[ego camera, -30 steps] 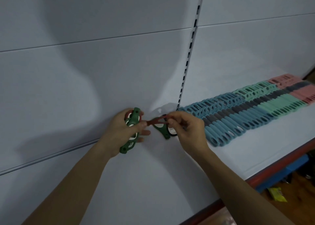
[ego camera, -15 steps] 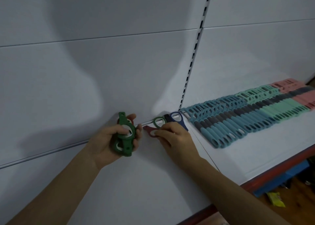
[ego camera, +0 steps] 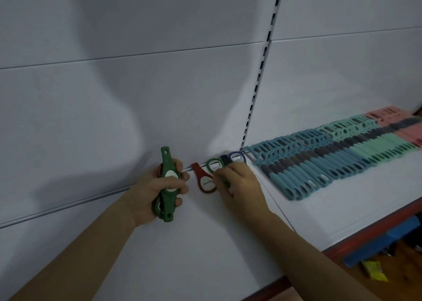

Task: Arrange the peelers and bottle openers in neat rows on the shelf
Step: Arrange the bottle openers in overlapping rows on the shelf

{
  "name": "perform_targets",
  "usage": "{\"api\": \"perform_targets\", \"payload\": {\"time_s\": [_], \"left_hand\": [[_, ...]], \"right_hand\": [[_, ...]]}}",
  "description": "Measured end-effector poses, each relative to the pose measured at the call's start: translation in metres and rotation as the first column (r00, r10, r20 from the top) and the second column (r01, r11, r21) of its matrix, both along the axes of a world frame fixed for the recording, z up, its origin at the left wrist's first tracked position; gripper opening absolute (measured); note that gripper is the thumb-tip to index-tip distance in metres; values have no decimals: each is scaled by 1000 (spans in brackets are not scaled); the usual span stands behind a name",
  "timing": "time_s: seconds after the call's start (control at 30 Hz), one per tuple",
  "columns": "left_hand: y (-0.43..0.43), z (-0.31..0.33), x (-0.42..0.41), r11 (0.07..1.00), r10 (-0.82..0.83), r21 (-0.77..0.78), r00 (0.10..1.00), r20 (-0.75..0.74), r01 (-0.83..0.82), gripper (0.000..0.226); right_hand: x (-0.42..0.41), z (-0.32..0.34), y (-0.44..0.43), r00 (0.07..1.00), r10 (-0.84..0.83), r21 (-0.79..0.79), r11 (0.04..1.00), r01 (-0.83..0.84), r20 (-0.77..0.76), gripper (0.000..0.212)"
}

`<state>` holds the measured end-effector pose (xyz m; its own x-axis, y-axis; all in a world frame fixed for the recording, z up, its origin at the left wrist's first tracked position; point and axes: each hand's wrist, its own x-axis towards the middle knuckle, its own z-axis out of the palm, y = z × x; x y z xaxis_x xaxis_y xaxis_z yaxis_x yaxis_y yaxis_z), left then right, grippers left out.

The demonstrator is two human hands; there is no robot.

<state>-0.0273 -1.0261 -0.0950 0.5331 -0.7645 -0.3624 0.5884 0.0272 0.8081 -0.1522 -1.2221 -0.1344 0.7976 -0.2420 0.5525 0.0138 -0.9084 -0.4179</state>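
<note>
My left hand [ego camera: 157,190] grips a small stack of bottle openers [ego camera: 167,186], green on top, held upright just above the white shelf [ego camera: 205,243]. Right of it a red opener [ego camera: 204,179] lies flat on the shelf near the back wall. My right hand [ego camera: 239,183] rests over a green opener [ego camera: 214,163], its fingertips touching the opener's lower part. A dark blue opener [ego camera: 236,157] lies beside that one, against the back wall. Whether the right fingers pinch anything is hidden.
Long rows of peelers [ego camera: 331,161] in blue, grey, mint and pink fill the shelf to the right. A slotted upright [ego camera: 260,77] runs up the back wall. The shelf's red front edge [ego camera: 370,234] runs lower right, with a blue box [ego camera: 383,241] below.
The red opener left my right hand and now lies flat on the shelf. My right hand moved onto the green opener. My left hand turned its stack more upright.
</note>
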Motion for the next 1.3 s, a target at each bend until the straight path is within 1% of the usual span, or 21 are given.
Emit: {"api": "perform_targets", "payload": {"time_s": [0.07, 0.1, 0.13, 0.17, 0.2, 0.23, 0.27, 0.3, 0.33, 0.37, 0.43, 0.5, 0.57, 0.63, 0.77, 0.93, 1.03, 1.07, 1.13, 1.2, 1.3], "left_hand": [[-4, 4, 1, 998, -32, 50, 999, -17, 33, 27], [-7, 5, 2, 994, -43, 98, 999, 24, 41, 29], [-10, 6, 3, 984, -63, 174, 987, 145, 37, 29], [-13, 6, 4, 963, -109, 269, 934, 340, 15, 25], [-16, 6, 4, 934, -178, 355, 812, 556, -38, 18], [-19, 4, 4, 902, -260, 415, 621, 740, -117, 8], [-22, 0, 3, 874, -343, 445, 400, 850, -195, 2], [-25, -3, 1, 847, -416, 462, 214, 884, -263, 11], [-28, -6, -1, 821, -472, 481, 107, 875, -307, 18], [-31, -8, -5, 788, -519, 509, 70, 852, -346, 26], [-37, -13, -11, 716, -599, 566, 58, 799, -408, 43], [-41, -18, -16, 681, -648, 585, 9, 762, -440, 50], [-45, -19, -19, 683, -669, 581, -59, 741, -442, 50], [-47, -19, -19, 701, -666, 580, -90, 740, -415, 49], [-50, -18, -15, 719, -665, 601, -94, 741, -350, 48], [-52, -20, -16, 728, -650, 577, -104, 753, -371, 50], [-50, -17, -13, 767, -579, 530, -32, 815, -363, 43], [-48, -16, -12, 789, -543, 509, -1, 840, -345, 38], [-43, -10, -8, 824, -481, 476, 63, 874, -307, 25], [-38, -3, -7, 863, -423, 436, 106, 900, -255, 33], [-31, 8, -10, 887, -416, 438, 161, 895, -145, 39]], "right_hand": [[0, -2, -13, 990, -132, 41, 991, 130, 41, 9], [0, -3, -19, 981, -191, 66, 980, 189, 23, 10], [0, -4, -23, 972, -234, 87, 968, 234, -5, 11], [0, -4, -26, 965, -262, 99, 959, 264, -31, 12], [0, -4, -28, 959, -279, 101, 954, 283, -59, 14], [0, -5, -27, 953, -288, 93, 951, 296, -91, 16], [0, -5, -25, 948, -292, 74, 950, 303, -125, 18], [1, -6, -23, 943, -296, 51, 951, 306, -155, 21], [2, -7, -22, 937, -298, 29, 951, 308, -184, 24], [2, -8, -22, 931, -299, 13, 951, 309, -209, 26], [3, -9, -21, 923, -300, 1, 951, 310, -239, 28], [3, -9, -21, 923, -294, -2, 953, 303, -249, 29], [3, -9, -21, 927, -284, -2, 956, 292, -244, 28], [2, -9, -21, 930, -279, -12, 959, 285, -238, 28], [2, -9, -21, 935, -270, -24, 962, 272, -231, 29], [1, -8, -21, 938, -263, -35, 964, 262, -224, 28], [-1, 2, -18, 954, -252, -6, 967, 255, -163, 39], [-3, 8, -18, 976, -197, 2, 980, 198, -97, 43], [-5, 22, -18, 999, 27, 9, 1000, -28, 32, 45], [-5, 33, -12, 965, 257, 90, 961, -260, 51, 38], [1, 40, -1, 941, 337, 299, 895, -330, 29, 25]]}}
